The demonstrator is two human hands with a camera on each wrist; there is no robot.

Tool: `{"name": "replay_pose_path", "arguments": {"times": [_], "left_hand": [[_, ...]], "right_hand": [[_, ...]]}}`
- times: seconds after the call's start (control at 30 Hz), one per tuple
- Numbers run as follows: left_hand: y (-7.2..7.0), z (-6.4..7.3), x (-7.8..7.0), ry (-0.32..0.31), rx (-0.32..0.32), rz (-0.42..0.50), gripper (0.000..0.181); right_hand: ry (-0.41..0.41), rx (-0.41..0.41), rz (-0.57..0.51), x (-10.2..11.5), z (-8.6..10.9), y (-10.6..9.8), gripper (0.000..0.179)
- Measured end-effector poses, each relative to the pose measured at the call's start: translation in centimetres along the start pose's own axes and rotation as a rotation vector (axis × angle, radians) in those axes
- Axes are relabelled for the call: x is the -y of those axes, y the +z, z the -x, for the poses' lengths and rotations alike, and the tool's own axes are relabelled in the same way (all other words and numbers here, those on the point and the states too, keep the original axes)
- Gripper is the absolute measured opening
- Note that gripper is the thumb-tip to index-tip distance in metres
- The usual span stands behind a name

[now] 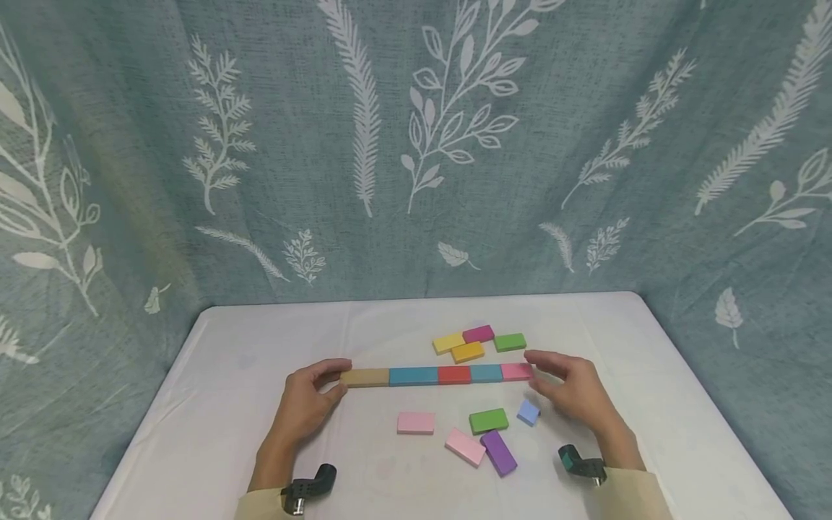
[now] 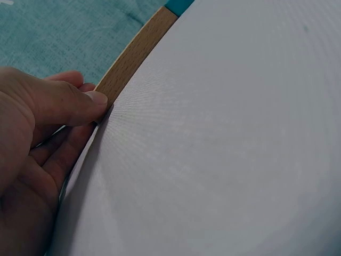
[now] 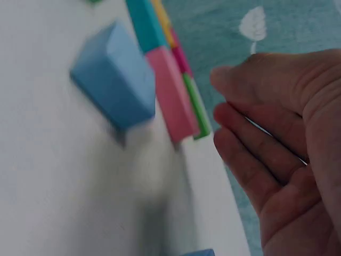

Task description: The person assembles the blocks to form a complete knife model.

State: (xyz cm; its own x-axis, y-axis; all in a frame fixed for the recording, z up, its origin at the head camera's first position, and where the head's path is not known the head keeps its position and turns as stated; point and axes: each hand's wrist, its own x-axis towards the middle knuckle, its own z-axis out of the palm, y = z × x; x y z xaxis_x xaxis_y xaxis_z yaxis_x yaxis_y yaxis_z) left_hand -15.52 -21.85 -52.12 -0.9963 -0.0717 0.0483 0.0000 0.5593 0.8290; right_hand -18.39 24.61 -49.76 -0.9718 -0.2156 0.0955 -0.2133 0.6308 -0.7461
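A straight row of blocks lies across the table: a bare-wood block (image 1: 365, 378) at the left end, then a longer blue block (image 1: 414, 375), a red block (image 1: 454, 374), a shorter blue block (image 1: 486, 373) and a pink block (image 1: 516, 371). My left hand (image 1: 308, 397) pinches the bare-wood block's outer end; in the left wrist view the thumb (image 2: 96, 101) presses its near side. Beside the pink end is my right hand (image 1: 572, 386), thumb and fingers apart; the right wrist view shows a gap between it and the pink block (image 3: 170, 93).
Behind the row lie yellow (image 1: 448, 343), orange (image 1: 468, 352), magenta (image 1: 478, 333) and green (image 1: 510, 342) blocks. In front are pale pink (image 1: 415, 423), green (image 1: 489, 421), purple (image 1: 499, 453) and small light blue (image 1: 529, 412) blocks, plus another pale pink block (image 1: 465, 447). A patterned curtain (image 1: 390, 238) backs the table.
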Motion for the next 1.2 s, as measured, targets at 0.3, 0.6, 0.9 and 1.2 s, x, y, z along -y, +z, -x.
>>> {"name": "replay_pose_path", "arguments": {"times": [0.3,0.6,0.9,1.2], "left_hand": [[0.1,0.0,0.1,-0.002,-0.001,0.001,0.041],[0.2,0.0,0.3,0.004,-0.006,0.006,0.041],[0.2,0.0,0.4,0.007,-0.007,0.005,0.041],[0.1,0.1,0.3,0.007,-0.003,0.007,0.042]], "right_hand": [[-0.027,0.112,-0.195,1.5,2.1,2.1,0.041],[-0.107,0.201,-0.089,1.7,2.6,3.3,0.036],[-0.117,0.238,0.062,2.6,2.9,3.6,0.039],[-0.131,0.125,0.041,2.3,2.9,4.5,0.039]]}}
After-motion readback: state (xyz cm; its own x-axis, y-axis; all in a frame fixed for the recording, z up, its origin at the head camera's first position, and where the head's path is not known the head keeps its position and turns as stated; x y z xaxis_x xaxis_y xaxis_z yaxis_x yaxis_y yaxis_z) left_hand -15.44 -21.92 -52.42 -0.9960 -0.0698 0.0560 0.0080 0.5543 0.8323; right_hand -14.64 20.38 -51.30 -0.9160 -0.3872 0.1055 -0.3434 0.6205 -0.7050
